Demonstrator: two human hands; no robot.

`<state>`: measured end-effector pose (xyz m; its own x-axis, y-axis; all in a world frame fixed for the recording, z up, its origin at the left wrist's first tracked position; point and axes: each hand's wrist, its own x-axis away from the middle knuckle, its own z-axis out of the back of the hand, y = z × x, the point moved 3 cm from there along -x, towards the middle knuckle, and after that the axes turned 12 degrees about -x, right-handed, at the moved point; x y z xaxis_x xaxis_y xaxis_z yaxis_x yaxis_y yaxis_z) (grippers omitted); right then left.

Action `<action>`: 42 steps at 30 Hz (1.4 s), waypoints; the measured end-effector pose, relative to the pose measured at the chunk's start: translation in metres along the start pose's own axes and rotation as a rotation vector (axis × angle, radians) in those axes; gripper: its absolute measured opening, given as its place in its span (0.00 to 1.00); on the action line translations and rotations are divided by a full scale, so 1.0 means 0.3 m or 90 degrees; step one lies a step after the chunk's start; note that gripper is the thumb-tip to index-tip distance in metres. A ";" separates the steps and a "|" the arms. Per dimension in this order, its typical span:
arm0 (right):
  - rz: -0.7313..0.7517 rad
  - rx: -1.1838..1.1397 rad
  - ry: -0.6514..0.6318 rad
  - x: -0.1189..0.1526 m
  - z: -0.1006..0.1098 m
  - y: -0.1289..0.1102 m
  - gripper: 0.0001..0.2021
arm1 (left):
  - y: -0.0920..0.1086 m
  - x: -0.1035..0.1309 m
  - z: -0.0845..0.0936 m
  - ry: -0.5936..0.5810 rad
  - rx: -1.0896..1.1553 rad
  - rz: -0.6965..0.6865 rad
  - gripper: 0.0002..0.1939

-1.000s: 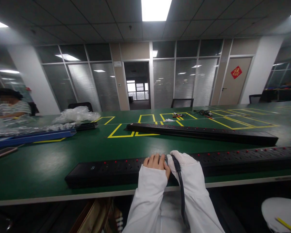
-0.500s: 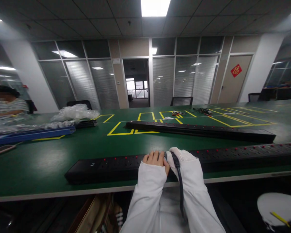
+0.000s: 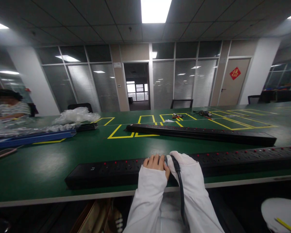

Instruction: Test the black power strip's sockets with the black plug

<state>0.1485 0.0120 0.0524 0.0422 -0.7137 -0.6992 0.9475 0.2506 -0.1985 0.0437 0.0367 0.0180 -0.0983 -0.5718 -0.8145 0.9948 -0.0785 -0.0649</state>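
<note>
A long black power strip [image 3: 99, 174] with a row of red dots lies along the front edge of the green table. Bare, my left hand [image 3: 155, 162] has its fingers bent over the top of the strip, gripping it. My right hand [image 3: 186, 160], in a white glove, is closed around the end of a black power cord [image 3: 181, 187], directly beside the left hand at the strip's top. The cord runs down over my right sleeve towards my lap. Its plug end and the sockets under the hands are hidden.
Behind it, a second black power strip [image 3: 199, 133] lies at a slant. To the left are clear plastic wrap [image 3: 75, 116], a blue channel [image 3: 50, 135] and a phone [image 3: 2, 154]. Small tools [image 3: 178, 116] and tangled cables [image 3: 203, 113] sit further back. A person [image 3: 11, 105] sits far left.
The view has tilted slightly upward. Both hands, the cord and the power strip keep the same places relative to one another.
</note>
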 end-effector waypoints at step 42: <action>0.063 -0.043 -0.026 -0.024 0.026 0.010 0.15 | -0.003 0.000 -0.007 -0.020 -0.031 -0.013 0.14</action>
<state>0.1535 0.0128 0.0623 0.1486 -0.7094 -0.6890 0.9148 0.3632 -0.1766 0.0430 0.0386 0.0169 -0.1184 -0.5961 -0.7941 0.9926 -0.0504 -0.1102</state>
